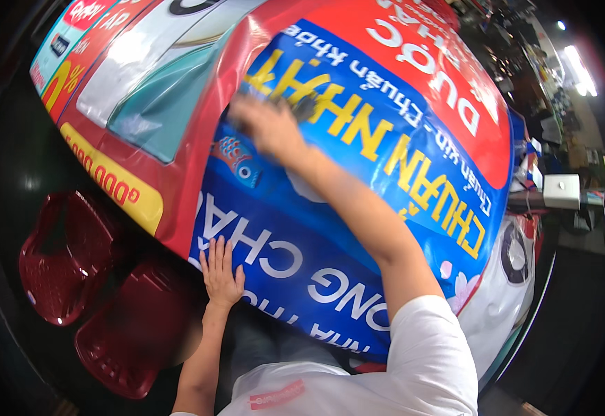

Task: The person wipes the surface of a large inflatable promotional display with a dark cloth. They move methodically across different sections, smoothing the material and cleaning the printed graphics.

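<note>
A large printed vinyl banner (358, 229), blue with yellow and white lettering and a red band at its far side, lies spread before me, its print upside down to me. My left hand (221, 274) rests flat on the banner's near left edge, fingers stretched out. Farther up, my right arm reaches across the sheet, and my right hand (268, 128) is over its left part. Motion smears the right fingers, so their grip is unclear. Beside that hand is a small dark blurred thing (304, 107); whether I hold it cannot be made out.
Under and beside the banner lies another glossy red printed sheet (195, 149), wrinkled, with teal and yellow areas. Two dark red plastic chairs (73, 253) stand at the lower left. More white printed sheet (503, 291) shows at the right, near a white box (561, 191). Clutter fills the far right.
</note>
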Available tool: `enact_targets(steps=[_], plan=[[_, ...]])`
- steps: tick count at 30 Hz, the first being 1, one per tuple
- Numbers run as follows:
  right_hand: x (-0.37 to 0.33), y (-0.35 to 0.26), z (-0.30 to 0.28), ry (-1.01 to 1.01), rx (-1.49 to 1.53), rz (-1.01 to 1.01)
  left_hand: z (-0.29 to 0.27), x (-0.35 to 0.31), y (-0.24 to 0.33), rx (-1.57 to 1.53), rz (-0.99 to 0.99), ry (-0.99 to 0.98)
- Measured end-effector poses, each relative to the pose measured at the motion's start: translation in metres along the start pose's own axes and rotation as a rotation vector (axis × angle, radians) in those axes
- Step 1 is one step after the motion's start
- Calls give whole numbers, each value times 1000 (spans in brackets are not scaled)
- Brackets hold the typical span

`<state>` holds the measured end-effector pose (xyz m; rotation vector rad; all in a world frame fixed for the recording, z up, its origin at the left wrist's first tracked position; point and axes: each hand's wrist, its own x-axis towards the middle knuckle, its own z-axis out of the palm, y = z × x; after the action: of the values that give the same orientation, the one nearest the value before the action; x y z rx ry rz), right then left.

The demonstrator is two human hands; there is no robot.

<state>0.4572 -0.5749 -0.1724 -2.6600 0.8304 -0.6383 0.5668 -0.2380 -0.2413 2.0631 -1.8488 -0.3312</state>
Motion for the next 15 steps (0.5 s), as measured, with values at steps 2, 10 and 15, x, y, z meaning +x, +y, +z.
enact_targets(steps=[2,10,15], plan=[[-66,-17,-17,65,178,-96,1,1,-1,24,37,25],[-178,104,-174,223,-341,317,2,0,-2,92,78,30],[-194,49,-161,260,-171,351,5,0,-4,122,95,30]])
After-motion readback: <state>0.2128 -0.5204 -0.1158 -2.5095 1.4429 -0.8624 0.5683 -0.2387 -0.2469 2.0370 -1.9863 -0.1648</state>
